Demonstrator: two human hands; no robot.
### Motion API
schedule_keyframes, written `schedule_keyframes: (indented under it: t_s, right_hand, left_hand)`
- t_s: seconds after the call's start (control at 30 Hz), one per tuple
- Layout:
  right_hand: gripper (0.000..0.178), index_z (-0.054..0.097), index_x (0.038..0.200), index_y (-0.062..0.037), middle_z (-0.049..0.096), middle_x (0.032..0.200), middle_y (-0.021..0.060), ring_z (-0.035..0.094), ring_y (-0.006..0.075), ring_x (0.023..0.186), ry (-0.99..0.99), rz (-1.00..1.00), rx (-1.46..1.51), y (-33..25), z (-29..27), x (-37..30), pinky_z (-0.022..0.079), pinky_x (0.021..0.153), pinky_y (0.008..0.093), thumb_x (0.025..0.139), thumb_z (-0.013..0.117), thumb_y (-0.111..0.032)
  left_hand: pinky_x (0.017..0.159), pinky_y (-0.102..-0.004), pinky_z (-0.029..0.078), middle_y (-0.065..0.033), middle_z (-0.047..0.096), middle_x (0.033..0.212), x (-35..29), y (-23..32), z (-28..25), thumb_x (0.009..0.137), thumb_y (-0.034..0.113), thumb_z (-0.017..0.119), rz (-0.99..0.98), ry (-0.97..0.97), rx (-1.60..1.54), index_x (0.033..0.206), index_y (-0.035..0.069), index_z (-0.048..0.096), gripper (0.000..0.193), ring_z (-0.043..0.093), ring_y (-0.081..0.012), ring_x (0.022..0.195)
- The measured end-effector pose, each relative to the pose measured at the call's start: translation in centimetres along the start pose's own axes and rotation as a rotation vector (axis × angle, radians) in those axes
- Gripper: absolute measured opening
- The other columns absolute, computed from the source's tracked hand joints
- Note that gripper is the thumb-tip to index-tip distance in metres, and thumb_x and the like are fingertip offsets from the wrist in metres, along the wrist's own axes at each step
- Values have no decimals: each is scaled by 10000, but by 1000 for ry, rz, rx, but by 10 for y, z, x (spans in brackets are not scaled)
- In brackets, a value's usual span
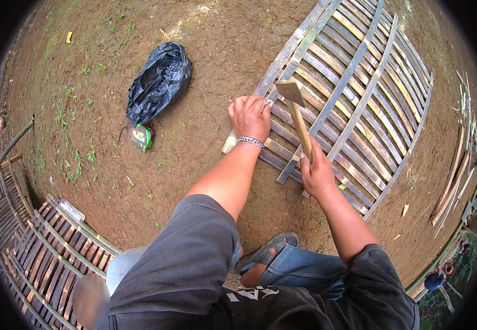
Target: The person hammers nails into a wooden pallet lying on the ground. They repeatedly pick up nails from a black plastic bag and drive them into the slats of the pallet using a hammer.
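Observation:
A slatted bamboo panel (349,71) lies on the bare soil ahead and to the right, its long strips crossing many short slats. My left hand (251,118) is at the panel's left edge, thumb and fingers closed in a pinch beside a strip. Whatever they pinch is too small to make out. Wrapped round a wooden handle, my right hand (318,169) holds a hatchet (303,129) over the panel. Its flat metal head is raised just right of my left fingers, apart from them.
Left of my hands lie a black plastic bag (161,77) and a small green-and-black object (142,136). Another slatted bamboo structure (57,242) stands lower left, with a clear bottle (72,210) on it. Loose strips (452,175) lie far right; a person (434,282) is beyond.

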State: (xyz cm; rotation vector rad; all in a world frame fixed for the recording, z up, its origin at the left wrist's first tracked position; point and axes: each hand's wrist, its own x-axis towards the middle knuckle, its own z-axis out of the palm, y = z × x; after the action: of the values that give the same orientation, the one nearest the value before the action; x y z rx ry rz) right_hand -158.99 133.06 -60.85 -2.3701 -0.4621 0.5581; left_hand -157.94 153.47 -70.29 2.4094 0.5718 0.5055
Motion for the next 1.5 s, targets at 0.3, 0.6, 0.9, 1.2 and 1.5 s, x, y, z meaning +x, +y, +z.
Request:
schedule_keyframes:
  t_s: [0.3, 0.6, 0.9, 1.2, 1.5]
  right_hand:
    - [531, 434, 1441, -70, 630, 1242, 282, 631, 480, 1094, -2, -24, -26, 11, 6, -10, 523, 929, 527, 934, 591, -69]
    - [509, 447, 1437, -54, 636, 1261, 266, 633, 454, 1138, 88, -65, -16, -7, -4, -5, 526, 945, 490, 954, 602, -93]
    - [497, 441, 1444, -65, 626, 1285, 264, 626, 462, 1145, -33, 7, -104, 8, 9, -12, 527, 951, 490, 969, 585, -100]
    - [540, 407, 1474, -63, 637, 1229, 301, 646, 467, 1095, 85, -109, -14, -21, -6, 0, 531, 938, 502, 966, 584, -99]
    - [549, 410, 1472, -69, 640, 1247, 276, 640, 473, 1108, 198, -167, 16, 1, 4, -10, 534, 935, 494, 950, 581, -77]
  left_hand:
    - [994, -442, 385, 9, 722, 1007, -1, 1, 1, 781, 168, 778, 0, 5, -8, 843, 128, 748, 80, 583, -241, 1058]
    - [1079, -471, 343, -14, 690, 1172, -2, -6, -11, 806, 179, 764, 61, -94, -6, 1047, 111, 738, 251, 564, -244, 1145]
    - [1195, -537, 240, -83, 473, 1513, -39, -17, -64, 991, 380, 538, 462, -532, 465, 1458, 54, 511, 571, 378, -255, 1434]
    - [1197, -555, 264, -104, 473, 1508, -28, -18, -67, 999, 356, 521, 534, -612, 530, 1459, 28, 508, 564, 393, -286, 1421]
    - [1184, -585, 284, -118, 456, 1525, -25, -13, -70, 996, 374, 526, 499, -684, 553, 1475, 22, 488, 595, 385, -303, 1430]
